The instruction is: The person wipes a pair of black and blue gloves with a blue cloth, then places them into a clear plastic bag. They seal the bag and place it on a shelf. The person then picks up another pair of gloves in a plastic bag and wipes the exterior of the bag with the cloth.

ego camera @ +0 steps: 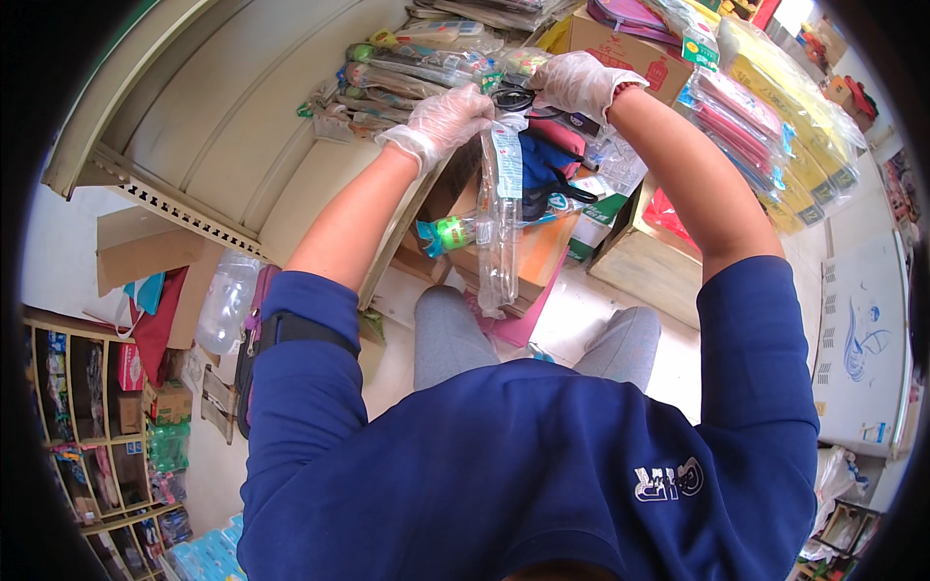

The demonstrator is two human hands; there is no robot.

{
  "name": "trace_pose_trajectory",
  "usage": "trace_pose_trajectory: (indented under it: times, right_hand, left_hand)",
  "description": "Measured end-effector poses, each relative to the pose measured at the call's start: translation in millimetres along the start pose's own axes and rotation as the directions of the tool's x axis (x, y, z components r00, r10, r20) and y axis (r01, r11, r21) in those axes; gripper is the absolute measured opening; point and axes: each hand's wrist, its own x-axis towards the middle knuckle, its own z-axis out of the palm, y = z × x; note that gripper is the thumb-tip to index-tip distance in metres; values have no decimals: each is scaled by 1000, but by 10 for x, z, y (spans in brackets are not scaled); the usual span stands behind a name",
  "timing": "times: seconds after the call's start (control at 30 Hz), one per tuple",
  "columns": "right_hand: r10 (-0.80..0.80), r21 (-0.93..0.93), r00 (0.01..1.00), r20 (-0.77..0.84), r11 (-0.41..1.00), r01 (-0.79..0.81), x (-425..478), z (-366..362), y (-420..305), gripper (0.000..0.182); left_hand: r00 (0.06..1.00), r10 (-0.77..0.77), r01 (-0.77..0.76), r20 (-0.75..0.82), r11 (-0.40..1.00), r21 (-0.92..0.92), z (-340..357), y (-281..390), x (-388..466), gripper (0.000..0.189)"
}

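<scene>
My left hand (452,120), in a clear plastic glove, grips the top of a long transparent plastic package (498,240), which hangs down over a cardboard box (541,250). A pale blue printed label (507,163) shows near its upper end. My right hand (574,83), gloved too, is beside a looped black cord (511,96); its fingertips are partly hidden, so I cannot tell whether it holds the cord. Below the hands lie a blue and black fabric item (545,171) and a green item in clear wrap (454,232).
A metal shelf (290,174) at the left bears several wrapped packages (407,72). Behind my right hand stands a printed carton (617,47). Stacked pink packages (737,123) and yellow packages (792,102) are at the right. A wooden box (647,269) stands near my knee.
</scene>
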Motion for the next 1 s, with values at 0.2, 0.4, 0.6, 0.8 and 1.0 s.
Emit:
trace_pose_trajectory:
  times: [0.2,0.4,0.6,0.8,1.0]
  right_hand:
    - [-80,15,985,153,997,79,-27,-123,11,33]
    - [-198,80,969,148,979,188,32,-117,105,25]
    - [-62,95,951,302,995,35,55,-480,-51,37]
    - [-112,124,837,536,991,53,420,-255,126,38]
    - [-208,327,922,325,940,96,432,-173,194,37]
  left_hand:
    - [991,54,-67,119,992,109,-65,-100,55,10]
    - [981,194,-194,10,979,66,-71,-243,124,9]
    - [989,142,-132,-33,969,209,-37,-206,128,8]
    - [965,257,-240,-43,941,239,-89,-198,267,12]
    - [957,288,-266,-32,915,303,-127,-238,299,13]
